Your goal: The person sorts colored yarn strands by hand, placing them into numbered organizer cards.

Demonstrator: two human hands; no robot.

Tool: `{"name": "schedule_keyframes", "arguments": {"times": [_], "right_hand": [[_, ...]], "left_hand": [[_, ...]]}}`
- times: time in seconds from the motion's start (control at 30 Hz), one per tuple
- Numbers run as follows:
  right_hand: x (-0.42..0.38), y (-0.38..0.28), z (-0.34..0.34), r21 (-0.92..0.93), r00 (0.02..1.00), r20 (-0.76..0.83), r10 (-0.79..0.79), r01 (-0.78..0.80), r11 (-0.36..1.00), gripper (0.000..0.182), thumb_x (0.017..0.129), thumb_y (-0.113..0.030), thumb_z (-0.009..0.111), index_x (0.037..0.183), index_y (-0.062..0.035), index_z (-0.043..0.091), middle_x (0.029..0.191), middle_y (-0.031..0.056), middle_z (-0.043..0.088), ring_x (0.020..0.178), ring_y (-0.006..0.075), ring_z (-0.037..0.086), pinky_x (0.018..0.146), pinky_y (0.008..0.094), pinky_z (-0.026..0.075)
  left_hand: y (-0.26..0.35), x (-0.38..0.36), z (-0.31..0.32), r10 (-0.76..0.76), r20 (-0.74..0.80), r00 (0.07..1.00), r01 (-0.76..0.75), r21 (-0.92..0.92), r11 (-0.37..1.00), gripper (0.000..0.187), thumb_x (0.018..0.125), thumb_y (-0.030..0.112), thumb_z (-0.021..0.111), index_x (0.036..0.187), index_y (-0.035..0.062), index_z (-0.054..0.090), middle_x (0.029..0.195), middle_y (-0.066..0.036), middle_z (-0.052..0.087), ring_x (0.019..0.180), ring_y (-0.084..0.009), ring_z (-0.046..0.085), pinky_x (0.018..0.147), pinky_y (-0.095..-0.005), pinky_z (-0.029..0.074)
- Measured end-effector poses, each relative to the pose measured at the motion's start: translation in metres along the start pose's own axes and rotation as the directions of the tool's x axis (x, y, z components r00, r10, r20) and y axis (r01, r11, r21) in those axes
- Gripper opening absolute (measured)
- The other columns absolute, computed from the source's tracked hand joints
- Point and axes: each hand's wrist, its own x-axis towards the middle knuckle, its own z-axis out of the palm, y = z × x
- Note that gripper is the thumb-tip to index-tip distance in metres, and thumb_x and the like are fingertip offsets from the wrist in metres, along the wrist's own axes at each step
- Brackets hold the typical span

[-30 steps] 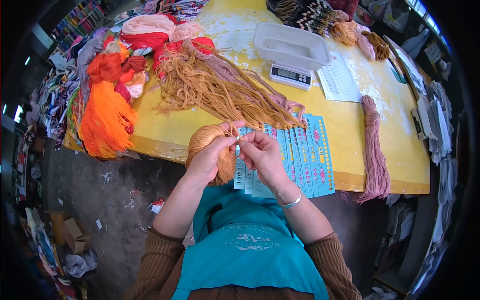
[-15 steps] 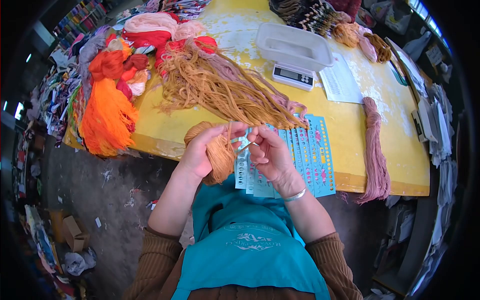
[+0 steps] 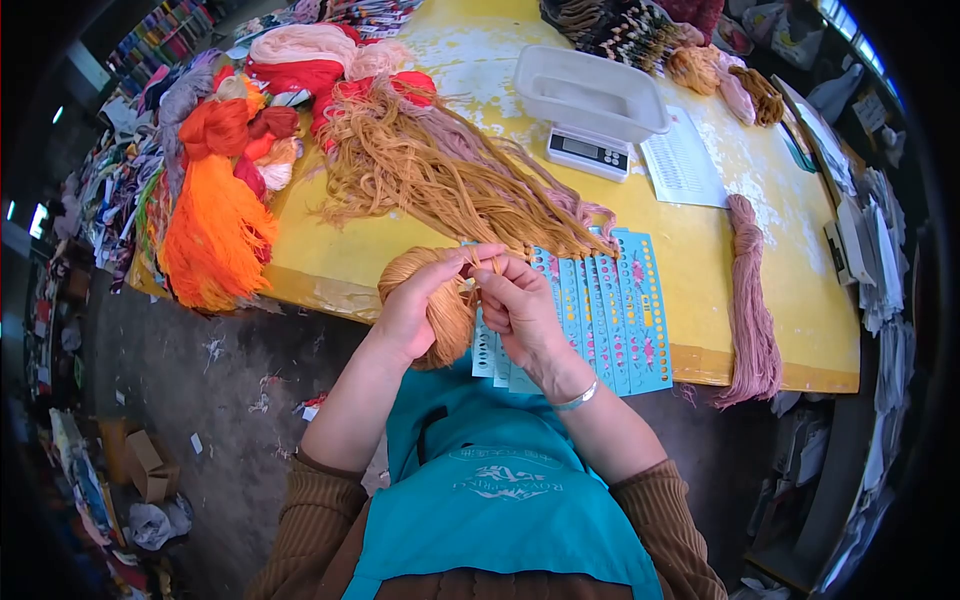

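Note:
A tan-orange skein of thread [image 3: 448, 330] is gripped in my left hand [image 3: 408, 312], its loops bulging on both sides of the palm. My right hand [image 3: 528, 318], with a bangle at the wrist, is closed in a pinch on a strand of the thread at my left fingertips. The fingertips of both hands almost meet there, partly hiding the strand. Just beyond and to the right lie overlapping blue cards [image 3: 640, 310] with rows of holes. Long tan-brown threads [image 3: 430, 175] stretch across the table, their ends reaching the tops of the cards.
On the yellow table [image 3: 690, 260] stand a digital scale [image 3: 588, 152] with a clear plastic tub [image 3: 590, 95] and a printed sheet [image 3: 683, 160]. A dusty-pink skein [image 3: 750, 300] hangs over the right edge. Orange thread [image 3: 215, 245] and other coloured bundles are piled at left.
My left hand and the skein have shifted slightly right. My right hand has moved left and a little down, bringing its fingers against the left fingertips.

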Motion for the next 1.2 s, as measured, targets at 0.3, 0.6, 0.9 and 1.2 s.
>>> {"name": "schedule_keyframes", "arguments": {"times": [0.3,0.6,0.9,1.2], "right_hand": [[-0.003,0.001,0.0,-0.024,0.999,-0.024,-0.024,0.023,0.999,0.005,0.092,-0.01,0.062,0.09,-0.0058,0.063,0.058,-0.0055,0.045,0.045,0.0029,0.03,0.041,0.0194,0.021],[-0.005,0.001,-0.001,-0.005,0.998,-0.054,-0.038,0.038,0.999,0.005,0.088,-0.008,0.065,0.084,-0.007,0.064,0.06,-0.0047,0.049,0.046,0.0022,0.036,0.042,0.0184,0.025],[-0.005,0.0,-0.003,0.033,0.998,-0.045,-0.046,0.048,0.998,0.003,0.088,-0.007,0.065,0.085,-0.0076,0.064,0.061,-0.004,0.051,0.047,0.0027,0.037,0.042,0.018,0.027],[-0.003,0.003,-0.006,0.02,0.998,-0.043,-0.055,0.056,0.998,0.004,0.087,-0.007,0.065,0.085,-0.007,0.063,0.061,-0.0038,0.051,0.048,0.003,0.038,0.043,0.0188,0.026]], "left_hand": [[-0.002,0.001,-0.001,-0.013,-0.041,0.999,0.014,0.009,1.0,0.042,0.094,0.026,0.051,0.125,-0.0015,0.058,0.127,-0.01,0.058,0.121,-0.0187,0.05,0.104,-0.0338,0.037],[-0.009,0.002,-0.009,0.026,-0.086,0.996,-0.024,0.034,0.999,0.033,0.092,0.019,0.054,0.118,-0.0004,0.063,0.126,-0.012,0.06,0.121,-0.0188,0.051,0.106,-0.0336,0.035],[-0.007,0.003,-0.006,0.033,-0.077,0.996,-0.031,0.033,0.999,0.034,0.092,0.019,0.054,0.118,-0.0014,0.063,0.124,-0.012,0.061,0.12,-0.0185,0.053,0.105,-0.0327,0.036],[-0.009,0.003,-0.009,0.03,-0.096,0.995,-0.024,0.063,0.998,0.034,0.092,0.02,0.053,0.117,-0.0005,0.064,0.125,-0.011,0.061,0.121,-0.0185,0.051,0.106,-0.033,0.034]]}}
